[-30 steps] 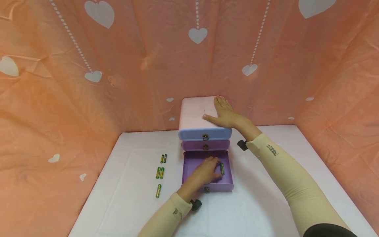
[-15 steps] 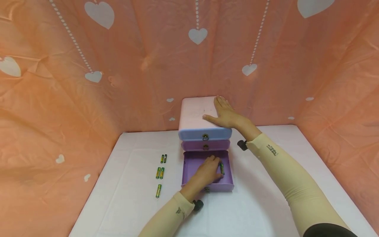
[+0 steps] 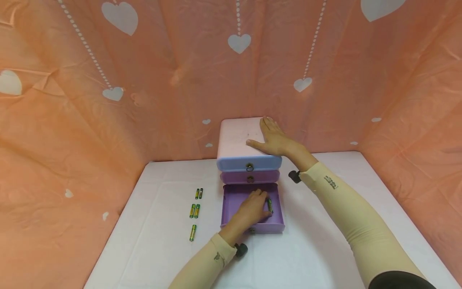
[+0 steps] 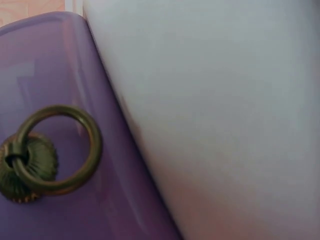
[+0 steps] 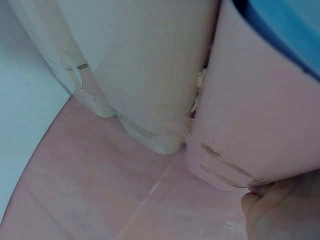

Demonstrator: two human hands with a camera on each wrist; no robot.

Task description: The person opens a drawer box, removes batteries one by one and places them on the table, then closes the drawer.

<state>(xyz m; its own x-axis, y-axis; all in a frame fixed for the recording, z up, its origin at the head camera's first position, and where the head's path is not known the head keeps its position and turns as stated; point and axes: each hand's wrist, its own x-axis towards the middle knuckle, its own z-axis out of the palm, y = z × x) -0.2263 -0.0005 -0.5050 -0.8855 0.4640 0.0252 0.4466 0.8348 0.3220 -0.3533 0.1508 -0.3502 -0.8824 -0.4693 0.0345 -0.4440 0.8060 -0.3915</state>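
Note:
My left hand (image 3: 250, 206) reaches into the pulled-out bottom purple drawer (image 3: 278, 228), its thumb and fingers around a green AA-type battery (image 3: 270, 205) near the drawer's right wall. The left wrist view shows that drawer's purple front with a brass ring pull (image 4: 95, 145); the hand itself is out of sight there. With fingers spread, my right hand (image 3: 272, 138) rests on the pink top of the small drawer cabinet (image 3: 236, 138). A bit of this hand (image 5: 285, 210) shows at the cabinet's edge in the right wrist view.
Left of the cabinet, several batteries lie on the white table (image 3: 155, 249): a small pair (image 3: 199, 194), a larger pair (image 3: 195, 211) and a single one (image 3: 193, 233). A blue top drawer (image 3: 249, 163) and a purple middle drawer (image 3: 234, 177) sit above. Behind hangs a pink curtain (image 3: 180, 100).
My left hand has shifted slightly right and closed in on the battery, which has tilted a little. The right hand stays in place on the cabinet top.

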